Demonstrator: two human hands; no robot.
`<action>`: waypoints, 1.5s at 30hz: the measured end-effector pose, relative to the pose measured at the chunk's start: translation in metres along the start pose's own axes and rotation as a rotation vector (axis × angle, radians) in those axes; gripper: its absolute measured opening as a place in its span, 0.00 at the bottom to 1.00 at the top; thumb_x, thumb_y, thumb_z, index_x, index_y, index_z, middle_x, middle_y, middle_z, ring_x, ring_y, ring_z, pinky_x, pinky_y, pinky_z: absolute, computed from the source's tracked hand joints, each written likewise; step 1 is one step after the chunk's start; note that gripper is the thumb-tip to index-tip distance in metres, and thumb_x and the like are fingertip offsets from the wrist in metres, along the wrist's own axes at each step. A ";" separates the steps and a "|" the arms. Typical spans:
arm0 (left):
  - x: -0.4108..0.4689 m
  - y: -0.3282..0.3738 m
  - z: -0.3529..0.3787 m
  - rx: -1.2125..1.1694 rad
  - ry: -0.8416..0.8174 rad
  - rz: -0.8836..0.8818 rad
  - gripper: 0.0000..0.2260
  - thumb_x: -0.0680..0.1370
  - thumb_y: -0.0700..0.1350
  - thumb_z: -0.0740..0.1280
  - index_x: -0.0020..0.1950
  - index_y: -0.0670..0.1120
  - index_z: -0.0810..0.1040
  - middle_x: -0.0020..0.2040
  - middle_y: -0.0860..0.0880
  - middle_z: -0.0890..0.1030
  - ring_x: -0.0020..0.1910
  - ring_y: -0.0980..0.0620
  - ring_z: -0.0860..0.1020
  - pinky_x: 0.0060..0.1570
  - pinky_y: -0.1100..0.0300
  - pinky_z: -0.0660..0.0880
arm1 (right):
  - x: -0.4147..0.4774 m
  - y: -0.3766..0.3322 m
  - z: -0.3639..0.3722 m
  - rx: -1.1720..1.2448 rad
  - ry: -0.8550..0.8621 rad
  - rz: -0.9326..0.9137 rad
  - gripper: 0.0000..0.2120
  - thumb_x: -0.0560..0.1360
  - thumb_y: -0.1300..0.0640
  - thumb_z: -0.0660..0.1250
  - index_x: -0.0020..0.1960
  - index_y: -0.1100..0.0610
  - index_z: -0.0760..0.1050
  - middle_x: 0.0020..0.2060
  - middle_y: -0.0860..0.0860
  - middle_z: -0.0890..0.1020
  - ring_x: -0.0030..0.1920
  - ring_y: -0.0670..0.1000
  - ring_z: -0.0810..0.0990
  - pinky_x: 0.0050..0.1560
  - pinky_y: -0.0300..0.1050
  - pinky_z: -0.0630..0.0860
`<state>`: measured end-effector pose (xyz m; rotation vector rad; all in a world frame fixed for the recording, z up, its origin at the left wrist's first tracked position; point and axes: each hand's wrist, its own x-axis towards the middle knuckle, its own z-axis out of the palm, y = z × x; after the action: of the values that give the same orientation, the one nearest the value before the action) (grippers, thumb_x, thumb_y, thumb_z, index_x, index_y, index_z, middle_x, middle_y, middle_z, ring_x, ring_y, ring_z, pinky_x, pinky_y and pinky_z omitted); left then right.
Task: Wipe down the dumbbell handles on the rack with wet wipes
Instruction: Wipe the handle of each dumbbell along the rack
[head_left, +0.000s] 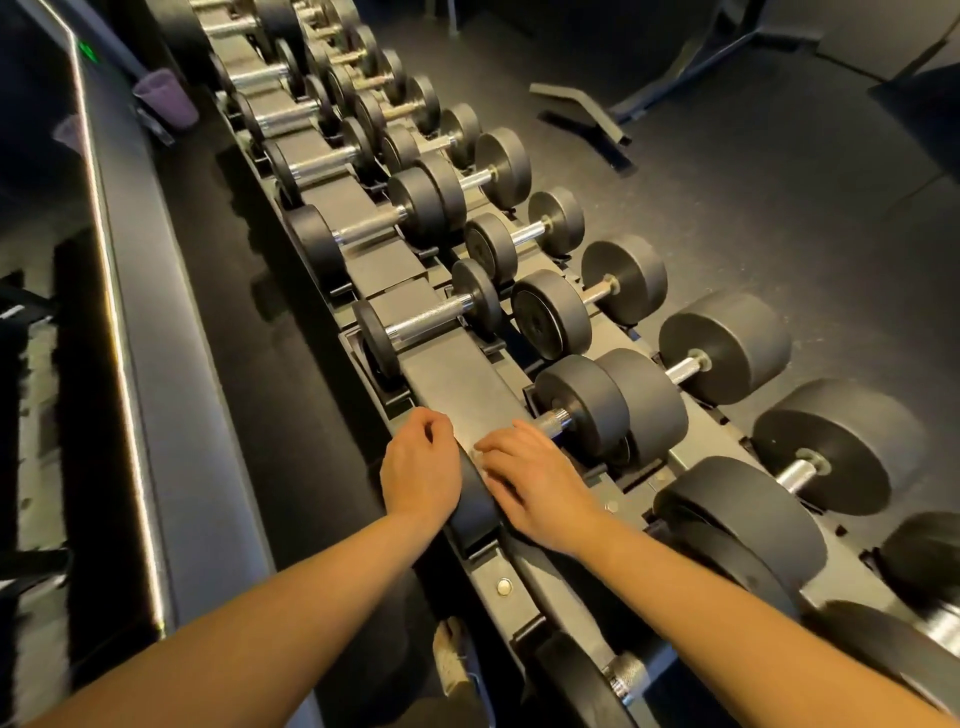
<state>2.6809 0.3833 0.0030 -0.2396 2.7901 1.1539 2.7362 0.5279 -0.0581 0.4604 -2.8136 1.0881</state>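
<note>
Our right hand covered the dumbbell handle, its grip too blurred to tell; our left hand was loosely curled, holding nothing.

Black metal rack, two tiers, running diagonally from near right to far left. Upper dumbbells seated crosswise in cradles, with flat bare panels between them. Lower dumbbells in a second row just beside, heads close to those above. Chrome knurled handles, black round heads. Dark floor beneath.
</note>
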 end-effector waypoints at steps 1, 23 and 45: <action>0.000 -0.001 0.000 0.001 -0.002 0.001 0.12 0.85 0.49 0.58 0.49 0.48 0.79 0.44 0.50 0.80 0.45 0.52 0.78 0.46 0.53 0.75 | -0.009 -0.003 0.003 -0.083 0.030 -0.022 0.11 0.78 0.53 0.67 0.59 0.52 0.80 0.61 0.50 0.79 0.65 0.50 0.74 0.75 0.54 0.64; 0.000 -0.003 0.000 0.030 -0.008 0.043 0.11 0.85 0.48 0.59 0.45 0.48 0.76 0.40 0.49 0.78 0.40 0.52 0.76 0.36 0.59 0.67 | 0.006 -0.036 0.017 0.880 0.315 0.987 0.07 0.76 0.56 0.74 0.39 0.55 0.82 0.31 0.50 0.82 0.35 0.50 0.81 0.40 0.49 0.81; 0.001 -0.005 0.000 0.048 -0.023 0.049 0.11 0.84 0.48 0.60 0.44 0.49 0.77 0.39 0.49 0.78 0.39 0.52 0.77 0.36 0.59 0.69 | 0.015 -0.016 -0.010 -0.053 -0.067 0.149 0.11 0.83 0.50 0.62 0.59 0.53 0.79 0.49 0.49 0.78 0.47 0.50 0.79 0.47 0.48 0.77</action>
<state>2.6804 0.3801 -0.0008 -0.1541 2.8150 1.0906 2.7267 0.5194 -0.0377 0.2919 -2.9687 1.0394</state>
